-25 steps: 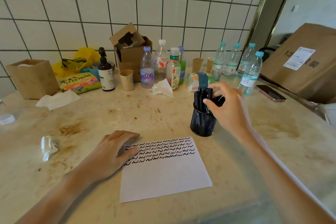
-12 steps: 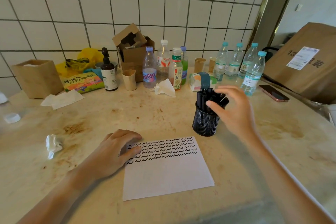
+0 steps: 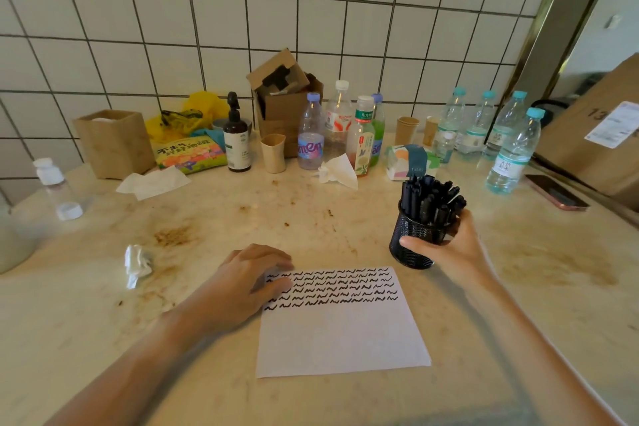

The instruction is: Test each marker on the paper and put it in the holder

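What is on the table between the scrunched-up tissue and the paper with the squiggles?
The left hand. In the head view it lies between the crumpled tissue and the paper, its fingertips resting on the paper's top left corner.

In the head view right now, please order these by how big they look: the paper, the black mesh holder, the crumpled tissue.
1. The paper, clearly largest, though nearest the camera.
2. The black mesh holder, gripped by the right hand.
3. The crumpled tissue, smallest.

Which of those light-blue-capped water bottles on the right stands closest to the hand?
The clear plastic bottle with the light blue cap at the front of that group, nearest the right hand. The others stand farther back, toward the tiled wall.
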